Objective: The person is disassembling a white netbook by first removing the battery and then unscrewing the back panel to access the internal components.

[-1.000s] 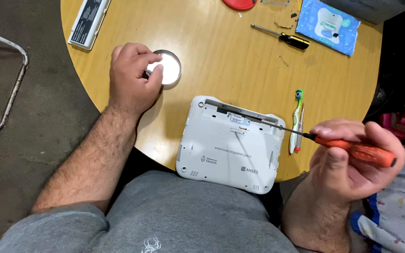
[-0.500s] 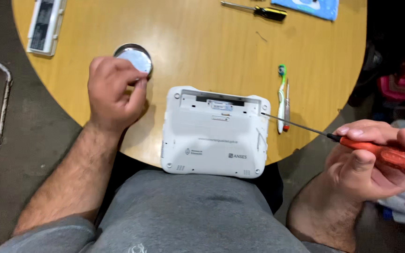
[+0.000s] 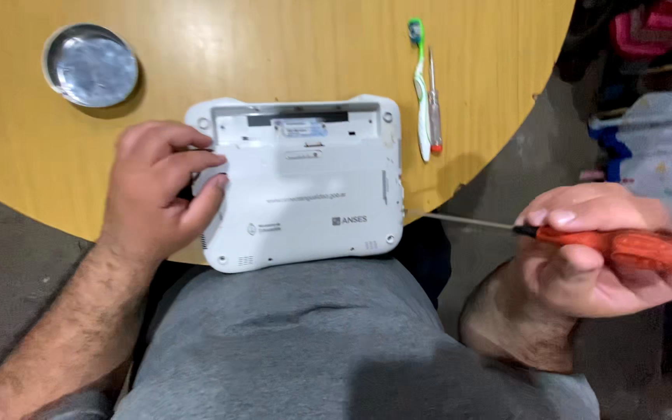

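Left hand (image 3: 157, 187) moved from metal dish (image 3: 91, 65) onto white device (image 3: 305, 183), toothbrush (image 3: 421, 89) beside.

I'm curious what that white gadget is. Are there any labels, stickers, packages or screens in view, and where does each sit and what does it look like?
Sticker label: small pale rectangle with a bluish band, near the top edge of the white device's underside, below a dark slot.
Printed markings: small grey and dark print low on the same casing, right of the left hand.
No screen or package shows.
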